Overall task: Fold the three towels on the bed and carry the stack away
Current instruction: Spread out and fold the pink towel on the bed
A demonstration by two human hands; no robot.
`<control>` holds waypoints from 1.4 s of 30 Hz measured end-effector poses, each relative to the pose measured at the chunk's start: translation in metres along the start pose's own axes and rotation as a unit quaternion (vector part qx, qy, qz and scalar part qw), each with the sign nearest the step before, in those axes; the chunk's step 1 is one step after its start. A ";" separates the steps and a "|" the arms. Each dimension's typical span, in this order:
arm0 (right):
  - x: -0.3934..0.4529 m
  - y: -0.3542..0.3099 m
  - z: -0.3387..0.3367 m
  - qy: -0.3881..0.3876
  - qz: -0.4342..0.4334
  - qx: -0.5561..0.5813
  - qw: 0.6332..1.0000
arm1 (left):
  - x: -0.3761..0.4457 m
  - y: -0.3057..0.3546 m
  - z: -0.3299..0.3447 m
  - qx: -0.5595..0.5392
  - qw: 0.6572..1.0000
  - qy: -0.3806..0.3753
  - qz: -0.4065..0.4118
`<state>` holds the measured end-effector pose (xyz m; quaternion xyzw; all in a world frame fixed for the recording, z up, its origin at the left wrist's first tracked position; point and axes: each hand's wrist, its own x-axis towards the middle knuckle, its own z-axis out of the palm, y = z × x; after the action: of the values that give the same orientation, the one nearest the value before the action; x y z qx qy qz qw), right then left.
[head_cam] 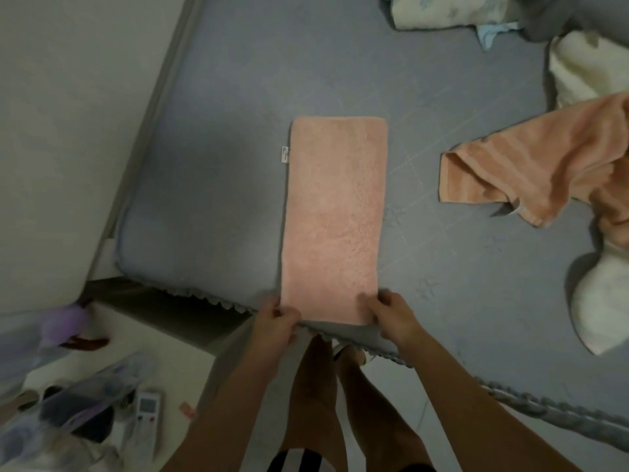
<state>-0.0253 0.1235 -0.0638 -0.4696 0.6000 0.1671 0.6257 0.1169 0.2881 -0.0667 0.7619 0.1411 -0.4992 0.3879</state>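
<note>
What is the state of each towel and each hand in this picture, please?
Pink towel: folded into a long strip, lying flat on the bed, near corners held.
Orange towel: unfolded, crumpled, lying to the right.
White towel: unfolded, bunched, partly under the orange towel.
Left hand: grips the pink towel's near left corner.
Right hand: grips the pink towel's near right corner.

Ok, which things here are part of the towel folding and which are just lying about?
Job: pink towel, gripped by left hand and right hand; orange towel; cream towel.
Lying about: remote control, purple item, patterned bedding.
</note>
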 end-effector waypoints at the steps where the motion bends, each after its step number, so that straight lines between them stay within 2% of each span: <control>1: 0.005 0.002 0.004 0.017 0.002 -0.015 1.000 | 0.008 0.003 -0.001 0.037 0.998 0.044 0.037; 2: 0.010 0.004 0.006 0.035 0.002 -0.022 0.999 | 0.018 0.005 -0.003 0.061 0.993 0.072 0.070; 4: 0.014 0.007 0.010 0.048 0.002 -0.016 0.999 | 0.038 0.009 -0.008 0.097 0.987 0.073 0.106; 8: 0.016 0.015 0.014 0.036 -0.002 -0.023 0.999 | 0.063 0.012 -0.019 0.093 0.995 0.002 0.025; 10: 0.014 0.017 0.013 0.026 0.000 -0.002 1.000 | 0.062 0.011 -0.022 0.092 0.995 -0.038 0.010; 13: 0.001 0.012 0.006 0.036 0.012 0.067 0.997 | 0.052 0.008 -0.021 -0.016 0.998 -0.048 -0.033; 16: -0.029 0.004 -0.011 0.055 -0.018 0.067 0.996 | 0.029 0.008 -0.024 -0.132 0.988 -0.042 -0.068; 18: -0.053 -0.004 -0.028 0.029 -0.055 0.087 0.994 | 0.009 0.019 -0.024 -0.140 0.989 -0.019 -0.043; 21: -0.072 -0.031 -0.050 -0.031 -0.114 0.096 0.988 | -0.013 0.042 -0.023 -0.144 0.989 0.008 0.039; 23: -0.067 -0.055 -0.057 -0.067 -0.131 0.122 0.982 | -0.019 0.069 -0.019 -0.173 0.981 -0.021 0.081; 26: -0.040 -0.097 -0.059 -0.080 -0.100 0.191 0.973 | -0.010 0.115 -0.014 -0.234 0.959 -0.107 0.122; 28: -0.015 -0.126 -0.062 -0.089 -0.084 0.222 0.967 | 0.008 0.141 -0.007 -0.167 0.964 -0.122 0.168; 31: 0.021 -0.160 -0.067 -0.050 -0.076 0.197 0.976 | 0.047 0.159 0.009 0.040 0.964 -0.084 0.249; 33: 0.044 -0.167 -0.066 0.024 -0.087 0.067 0.994 | 0.071 0.166 0.016 0.114 0.954 -0.092 0.262; 35: 0.062 -0.167 -0.063 0.072 -0.113 -0.081 0.988 | 0.087 0.173 0.018 0.155 0.942 -0.109 0.278; 37: 0.072 -0.166 -0.059 0.097 -0.173 -0.147 0.969 | 0.101 0.177 0.016 0.206 0.921 -0.106 0.314; 39: 0.075 -0.166 -0.058 0.098 -0.250 -0.157 0.950 | 0.111 0.179 0.011 0.275 0.887 -0.113 0.354; 42: 0.074 -0.165 -0.060 0.064 -0.322 -0.222 0.918 | 0.118 0.183 0.004 0.364 0.834 -0.193 0.367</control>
<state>0.0835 -0.0331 -0.0572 -0.7741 0.4022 0.0556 0.4858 0.2791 0.1447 -0.0880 0.7323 -0.4184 -0.4721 0.2566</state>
